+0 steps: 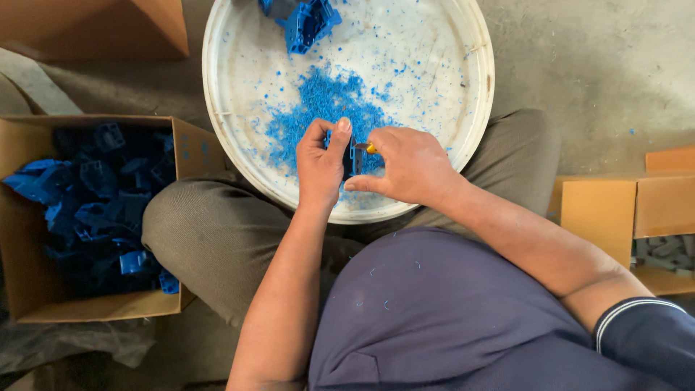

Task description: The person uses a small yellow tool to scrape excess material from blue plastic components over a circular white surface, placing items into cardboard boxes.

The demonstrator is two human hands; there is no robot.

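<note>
My left hand (321,161) grips a small blue plastic part (352,156) over a round white tray (474,108). My right hand (407,168) is closed around a small tool with a yellow tip (371,148), its end against the part. A heap of blue plastic shavings (322,108) lies in the tray just beyond my hands. Several more blue parts (304,20) sit at the tray's far edge. Most of the tool is hidden inside my fist.
A cardboard box (29,289) full of blue plastic parts (94,195) stands at my left knee. Another cardboard box (615,210) holding grey pieces (662,253) is at my right. A third box (94,29) is at the top left. The floor is bare concrete.
</note>
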